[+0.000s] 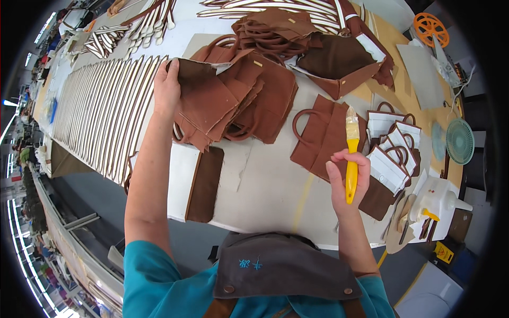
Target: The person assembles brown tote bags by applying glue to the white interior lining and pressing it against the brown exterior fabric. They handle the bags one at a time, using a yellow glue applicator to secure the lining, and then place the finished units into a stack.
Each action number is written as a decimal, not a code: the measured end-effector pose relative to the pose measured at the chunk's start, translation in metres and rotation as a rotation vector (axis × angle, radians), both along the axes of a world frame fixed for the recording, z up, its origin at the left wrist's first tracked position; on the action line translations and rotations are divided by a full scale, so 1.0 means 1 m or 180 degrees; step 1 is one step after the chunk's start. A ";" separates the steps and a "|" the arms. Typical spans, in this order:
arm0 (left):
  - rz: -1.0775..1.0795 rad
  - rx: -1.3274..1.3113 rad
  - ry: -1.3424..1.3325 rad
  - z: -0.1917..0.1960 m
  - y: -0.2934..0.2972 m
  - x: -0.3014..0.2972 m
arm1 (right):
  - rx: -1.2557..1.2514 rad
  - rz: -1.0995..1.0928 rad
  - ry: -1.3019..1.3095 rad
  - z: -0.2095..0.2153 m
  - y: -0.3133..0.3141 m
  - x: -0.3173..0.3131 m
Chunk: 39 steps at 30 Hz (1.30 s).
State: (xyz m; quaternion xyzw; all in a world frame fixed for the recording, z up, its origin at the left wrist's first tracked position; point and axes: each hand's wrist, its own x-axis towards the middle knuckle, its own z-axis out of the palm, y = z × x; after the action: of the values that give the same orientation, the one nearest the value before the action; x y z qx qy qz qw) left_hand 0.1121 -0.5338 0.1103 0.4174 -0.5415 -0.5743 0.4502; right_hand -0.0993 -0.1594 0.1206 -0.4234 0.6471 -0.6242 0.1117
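My left hand (167,91) is closed on the corner of a brown fabric panel (199,100), part of a loose pile of similar brown pieces, some with looped handles. The panel's dark underside shows beside my fingers. Upright in my right hand (356,177) is a paintbrush (352,143) with a yellow handle and pale, coated bristles pointing up. Just beyond that hand, a brown bag panel (323,132) with a round handle lies flat on the table. A brown strip with a white sheet (183,180) rests near the table's front edge.
Rows of white-and-brown strips (106,111) cover the table's left side. More brown panels (281,32) are heaped at the back. At right lie white-backed handled pieces (392,153), a white plastic bottle (437,199), a green fan (459,140) and an orange reel (430,29).
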 end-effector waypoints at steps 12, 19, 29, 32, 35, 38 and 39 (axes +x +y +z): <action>0.0240 0.1089 0.0861 0.003 0.004 -0.005 | -0.0655 0.0801 -0.0223 0.010 -0.163 0.017; 0.0288 0.0858 0.1493 -0.031 0.061 0.001 | -0.0452 0.0480 -0.0648 -0.037 -0.252 0.040; -0.0713 -0.1456 -0.2109 0.028 0.063 -0.034 | -0.0571 0.0576 -0.0594 -0.035 -0.265 0.045; -0.0906 -0.1795 -0.2479 0.030 0.047 -0.038 | -0.0570 0.0616 -0.0501 -0.037 -0.265 0.043; -0.0913 -0.1438 -0.2386 0.028 0.039 -0.040 | -0.0610 0.0634 -0.0524 -0.045 -0.265 0.041; -0.0948 -0.1422 -0.2347 0.028 0.036 -0.044 | -0.0614 0.0566 -0.0551 -0.049 -0.270 0.044; -0.0880 -0.1440 -0.2285 0.027 0.037 -0.045 | -0.0600 0.0531 -0.0545 -0.048 -0.272 0.045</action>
State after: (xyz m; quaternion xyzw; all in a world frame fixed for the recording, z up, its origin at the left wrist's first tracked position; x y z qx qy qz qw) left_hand 0.0676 -0.4967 0.1372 0.4050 -0.8262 -0.3150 0.2327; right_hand -0.0541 -0.4314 0.0724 -0.4294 0.5363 -0.7046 0.1777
